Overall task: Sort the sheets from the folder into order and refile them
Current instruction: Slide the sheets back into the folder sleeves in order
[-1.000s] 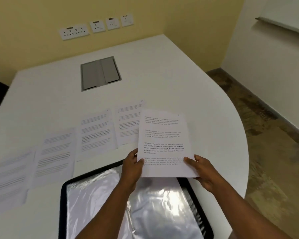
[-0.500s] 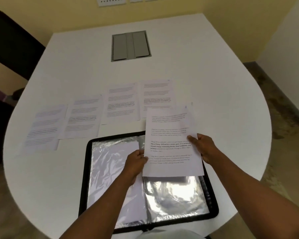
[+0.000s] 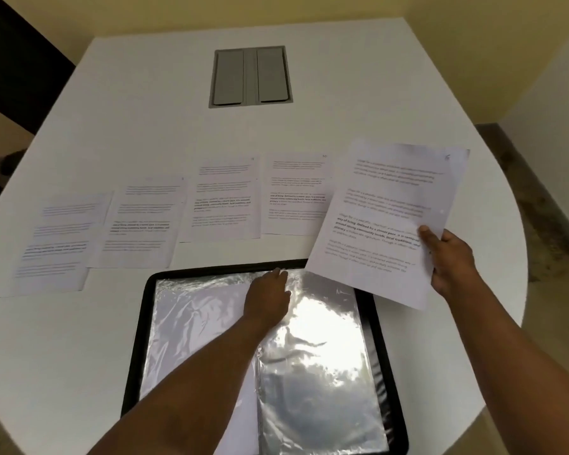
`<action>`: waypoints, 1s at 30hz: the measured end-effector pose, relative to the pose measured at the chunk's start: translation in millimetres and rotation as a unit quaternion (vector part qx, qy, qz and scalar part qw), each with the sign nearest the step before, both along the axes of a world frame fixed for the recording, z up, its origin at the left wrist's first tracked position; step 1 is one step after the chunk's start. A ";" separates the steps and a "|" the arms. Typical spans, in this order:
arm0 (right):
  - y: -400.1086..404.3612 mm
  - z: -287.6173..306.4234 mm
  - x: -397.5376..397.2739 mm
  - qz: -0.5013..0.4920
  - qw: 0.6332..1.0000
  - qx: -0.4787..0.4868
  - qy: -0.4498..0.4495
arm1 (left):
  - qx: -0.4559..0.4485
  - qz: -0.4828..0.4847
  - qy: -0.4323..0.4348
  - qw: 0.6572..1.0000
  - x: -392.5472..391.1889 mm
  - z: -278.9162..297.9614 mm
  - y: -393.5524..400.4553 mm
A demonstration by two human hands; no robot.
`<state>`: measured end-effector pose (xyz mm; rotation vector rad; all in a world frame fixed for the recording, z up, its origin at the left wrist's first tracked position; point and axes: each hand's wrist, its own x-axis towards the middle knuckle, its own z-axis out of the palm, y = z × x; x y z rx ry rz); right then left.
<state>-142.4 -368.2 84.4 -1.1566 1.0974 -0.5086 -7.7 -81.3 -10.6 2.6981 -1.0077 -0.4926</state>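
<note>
Half a second back both hands held the printed sheet over the folder; now the left hand [image 3: 270, 298] has let go and rests low centre of the frame on the folder's clear plastic sleeves [image 3: 316, 339], its fingers stretched forward and flat toward the top edge near the spine, holding nothing. Only the right hand [image 3: 449, 261] keeps the sheet [image 3: 385, 224], which has swung out to the right of the frame and tilts clockwise, its lower left corner overlapping the folder's upper right corner. That hand pinches the sheet's right edge, thumb on the printed face and fingers curled behind. A handwritten mark sits in the sheet's upper right corner, too faint to read surely

The open folder [image 3: 135, 356], black-rimmed with shiny crinkled sleeves, lies at bottom centre on the white table [image 3: 145, 110]. A white page shows inside the left sleeve. Above the folder, across the middle of the frame, four more printed sheets lie flat in a row that steps down toward the left: the leftmost [image 3: 60, 244], the second [image 3: 142, 221], the third [image 3: 224, 198] and the fourth [image 3: 296, 192], the last partly covered by the held sheet. A grey cable hatch [image 3: 250, 77] is set in the table at upper centre
</note>
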 end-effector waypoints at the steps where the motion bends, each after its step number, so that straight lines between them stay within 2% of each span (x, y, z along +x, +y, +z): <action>1: -4.0 -2.6 2.3 -0.005 1.000 0.003 -0.002 | 0.017 -0.014 -0.020 1.000 1.6 -3.3 -2.9; 7: -16.5 -19.5 19.2 -0.015 0.999 0.030 -0.016 | 0.028 -0.029 -0.091 0.995 8.1 -14.1 -12.4; 10: -18.5 -25.1 27.9 -0.017 0.999 0.034 -0.023 | 0.003 -0.031 -0.081 0.996 15.6 -18.9 -15.1; 16: -21.3 -33.1 37.4 -0.024 0.999 0.038 -0.028 | -0.007 -0.055 -0.018 0.998 31.8 -9.1 -24.9; 20: -22.6 -35.9 38.9 -0.024 0.999 0.035 -0.029 | -0.014 -0.024 0.061 0.998 41.6 -2.7 -28.6; 25: -23.9 -37.1 39.2 -0.027 0.999 0.035 -0.031 | -0.008 -0.027 0.110 0.994 51.6 10.1 -36.0; 30: -26.1 -38.1 39.4 -0.022 0.999 0.034 -0.029 | -0.027 -0.011 0.194 0.981 61.0 16.5 -37.2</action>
